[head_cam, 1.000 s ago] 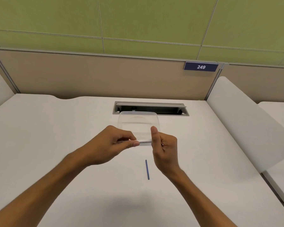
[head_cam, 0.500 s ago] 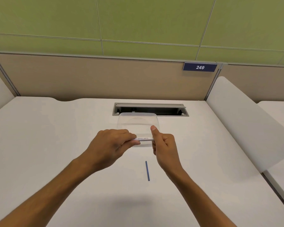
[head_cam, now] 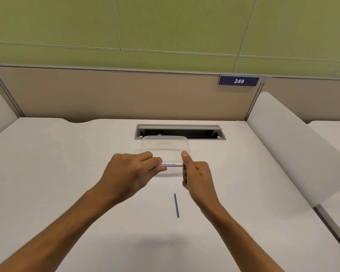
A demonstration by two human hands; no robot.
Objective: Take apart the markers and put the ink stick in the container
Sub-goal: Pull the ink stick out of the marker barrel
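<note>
- White desk (head_cam: 47,173) runs bare to the left; beige partition (head_cam: 106,95) and cable slot (head_cam: 180,132) bound the far edge, a white side panel (head_cam: 292,150) the right.
- Left hand (head_cam: 130,171) curls round the marker (head_cam: 170,164) — held level just over the clear container's (head_cam: 165,144) near rim.
- Right hand (head_cam: 196,173) pinches the marker's right end, thumb up.
- Blue ink stick (head_cam: 176,205) lies on the desk between the forearms — outside the container.

Both ends of the marker (head_cam: 170,164) are buried in the left hand (head_cam: 133,169) and right hand (head_cam: 196,174); its barrel print is too small to read (blue lettering), and the container (head_cam: 165,143) near wall sits behind them
</note>
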